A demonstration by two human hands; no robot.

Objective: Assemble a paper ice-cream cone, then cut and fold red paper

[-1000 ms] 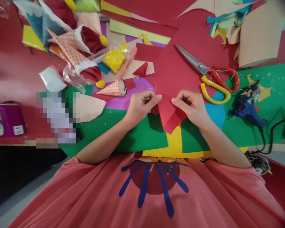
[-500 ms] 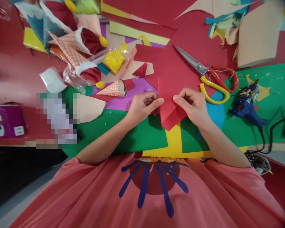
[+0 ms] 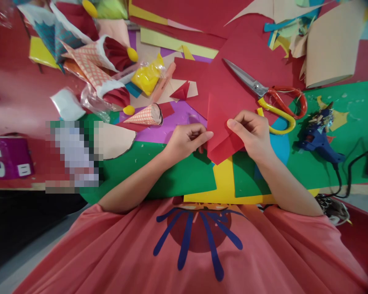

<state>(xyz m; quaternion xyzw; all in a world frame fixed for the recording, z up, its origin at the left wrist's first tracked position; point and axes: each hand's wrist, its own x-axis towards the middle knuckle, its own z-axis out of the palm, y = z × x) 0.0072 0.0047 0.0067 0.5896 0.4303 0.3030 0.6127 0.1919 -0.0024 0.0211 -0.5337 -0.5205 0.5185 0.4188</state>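
A folded piece of red paper (image 3: pixel 218 136) is held up between my hands, its lower end pointing toward me. My right hand (image 3: pixel 254 132) pinches its right side, thumb on top. At its left edge, my left hand (image 3: pixel 188 141) has the thumb pressed near the paper, fingers curled beneath. Just beyond my right hand lie large scissors (image 3: pixel 257 87) with one red and one yellow handle, resting on red paper sheets (image 3: pixel 233 45). A checked paper cone (image 3: pixel 145 114) lies to the left of my left hand.
Finished-looking paper cones (image 3: pixel 93 59) and a yellow clay packet (image 3: pixel 149 75) crowd the upper left. A blue glue gun (image 3: pixel 320 141) with its cord lies at right, near a beige paper roll (image 3: pixel 334 45). A green sheet (image 3: pixel 159 167) covers the near table.
The red paper has turned slightly, and its lower tip has risen a little. My right hand has shifted slightly right with it; the left hand's grip at the edge looks looser.
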